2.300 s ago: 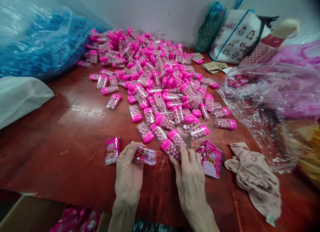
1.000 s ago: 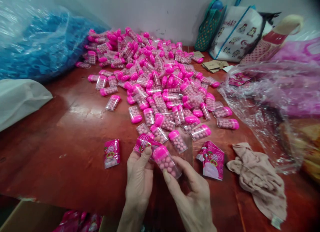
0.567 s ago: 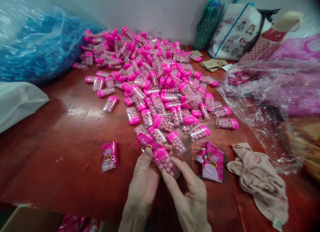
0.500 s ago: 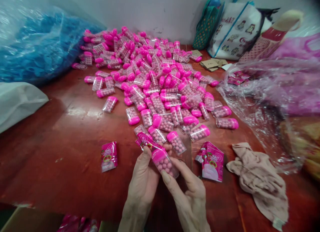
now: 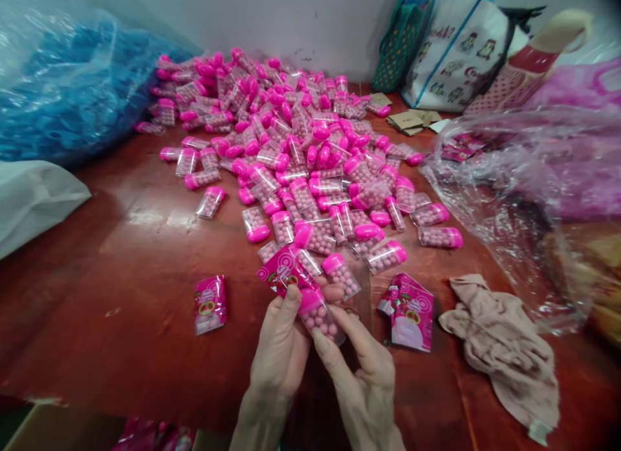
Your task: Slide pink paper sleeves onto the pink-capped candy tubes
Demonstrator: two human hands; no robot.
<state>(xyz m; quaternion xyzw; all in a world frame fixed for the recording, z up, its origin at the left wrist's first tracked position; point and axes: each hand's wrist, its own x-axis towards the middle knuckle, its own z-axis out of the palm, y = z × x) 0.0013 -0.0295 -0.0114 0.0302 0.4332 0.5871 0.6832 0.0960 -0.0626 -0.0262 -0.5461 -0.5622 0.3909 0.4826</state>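
My left hand (image 5: 277, 351) pinches a magenta printed sleeve (image 5: 283, 268) between thumb and fingers. In my right hand (image 5: 365, 370) is a small clear candy box (image 5: 321, 319) with a pink cap and pink balls inside, gripped at its lower end. The box's capped end meets the lower end of the sleeve; whether it has entered cannot be made out. Left of my hands lies a candy box in a printed sleeve (image 5: 210, 304). To the right, flat printed sleeves (image 5: 412, 315) rest on the table. Beyond my fingers spreads a heap of capped candy boxes (image 5: 276, 134).
A beige cloth (image 5: 507, 347) lies at the right, near crumpled clear plastic (image 5: 514, 244). A clear bag of blue pieces (image 5: 72, 88) fills the back left. Bags (image 5: 453, 56) stand against the wall. Below the front edge, a carton (image 5: 63, 428) holds magenta packs.
The printed sleeve in my left hand has turned its broad face towards me and shows wider above the cap. My right hand keeps its hold on the candy box. The view has shifted slightly.
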